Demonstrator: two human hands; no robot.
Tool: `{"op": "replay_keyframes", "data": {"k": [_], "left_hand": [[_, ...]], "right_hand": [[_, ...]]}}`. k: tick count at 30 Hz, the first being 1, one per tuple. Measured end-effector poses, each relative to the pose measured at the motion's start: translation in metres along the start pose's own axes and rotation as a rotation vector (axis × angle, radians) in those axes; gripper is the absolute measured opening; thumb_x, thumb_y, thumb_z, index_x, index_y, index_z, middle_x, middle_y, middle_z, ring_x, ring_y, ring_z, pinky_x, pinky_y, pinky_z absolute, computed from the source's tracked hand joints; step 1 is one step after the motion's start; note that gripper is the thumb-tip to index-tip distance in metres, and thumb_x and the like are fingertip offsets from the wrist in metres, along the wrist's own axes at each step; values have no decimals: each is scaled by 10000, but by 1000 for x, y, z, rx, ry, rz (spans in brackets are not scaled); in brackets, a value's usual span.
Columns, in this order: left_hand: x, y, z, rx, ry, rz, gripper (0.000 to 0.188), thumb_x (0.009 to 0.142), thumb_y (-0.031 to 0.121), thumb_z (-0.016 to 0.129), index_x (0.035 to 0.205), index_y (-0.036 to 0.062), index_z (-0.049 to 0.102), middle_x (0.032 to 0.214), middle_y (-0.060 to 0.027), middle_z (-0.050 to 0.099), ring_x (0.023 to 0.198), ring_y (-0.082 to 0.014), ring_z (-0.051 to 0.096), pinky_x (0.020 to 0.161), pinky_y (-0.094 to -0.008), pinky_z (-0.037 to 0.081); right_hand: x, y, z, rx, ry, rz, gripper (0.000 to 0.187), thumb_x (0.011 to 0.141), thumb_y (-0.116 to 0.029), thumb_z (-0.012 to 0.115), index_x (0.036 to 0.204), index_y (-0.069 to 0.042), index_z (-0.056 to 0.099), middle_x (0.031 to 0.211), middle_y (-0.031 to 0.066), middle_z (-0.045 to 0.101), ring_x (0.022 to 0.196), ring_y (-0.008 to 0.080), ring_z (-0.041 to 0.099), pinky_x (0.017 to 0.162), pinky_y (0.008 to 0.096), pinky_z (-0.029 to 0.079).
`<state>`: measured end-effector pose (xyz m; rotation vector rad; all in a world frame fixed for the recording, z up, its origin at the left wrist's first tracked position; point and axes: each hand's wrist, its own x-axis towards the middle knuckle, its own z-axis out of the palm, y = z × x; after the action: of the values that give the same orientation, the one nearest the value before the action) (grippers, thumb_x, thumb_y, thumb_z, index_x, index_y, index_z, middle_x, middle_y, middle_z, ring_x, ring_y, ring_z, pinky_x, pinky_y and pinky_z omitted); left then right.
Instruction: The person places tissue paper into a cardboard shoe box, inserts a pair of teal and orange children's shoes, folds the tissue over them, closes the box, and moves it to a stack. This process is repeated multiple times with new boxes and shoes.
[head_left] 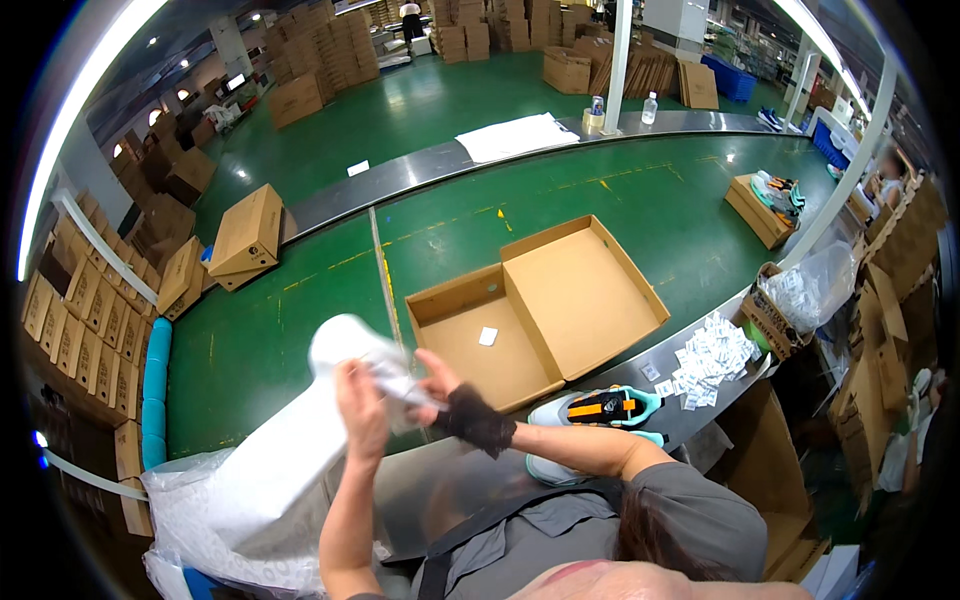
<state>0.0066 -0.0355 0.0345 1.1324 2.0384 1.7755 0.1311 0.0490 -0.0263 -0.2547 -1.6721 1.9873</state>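
White tissue paper, blurred by motion, is bunched between my two hands in front of me. My left hand closes on its near edge, while my right hand, with a dark band at the wrist, grips its right end. Just to the right stands an open cardboard shoe box, its lid folded back. Inside it lies a small white packet. A pair of grey sneakers with orange, black and mint parts rests right of my right forearm. A stack of white paper sheets slopes below my left hand.
Many small white packets are heaped on the metal ledge at the right, near a carton with plastic bags. Closed shoe boxes lie on the green belt at the far left. Another box carries shoes at the far right.
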Motion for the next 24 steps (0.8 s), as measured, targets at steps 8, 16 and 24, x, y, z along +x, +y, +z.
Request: {"op": "replay_keyframes", "data": {"k": [8,16,24], "left_hand": [[13,-39,66,740,-276,430,487,803,273,601,1165,-21,461,1228,-224,402,1203,-384,321,967,-523,252],[-4,-159,3,1127,-171,-23,709,769,490,551,1290,44,372,1342,-247,298,1290,-392,177,977,-627,132],[-21,-248,-52,130,-167,-910,993,674,674,567,1360,39,231,1302,-238,352,1189,-346,367,870,-536,360]], "right_hand": [[10,-17,-189,-527,862,-208,563,791,-369,574,1180,7,415,1014,121,518,901,182,503,793,317,424],[-66,-51,-329,-996,1458,-348,376,846,-267,567,1105,-14,465,985,141,555,909,215,524,827,320,402],[-142,-56,-300,-1739,1227,127,660,733,-290,632,1305,-111,356,1384,135,238,1271,307,256,945,561,207]]}}
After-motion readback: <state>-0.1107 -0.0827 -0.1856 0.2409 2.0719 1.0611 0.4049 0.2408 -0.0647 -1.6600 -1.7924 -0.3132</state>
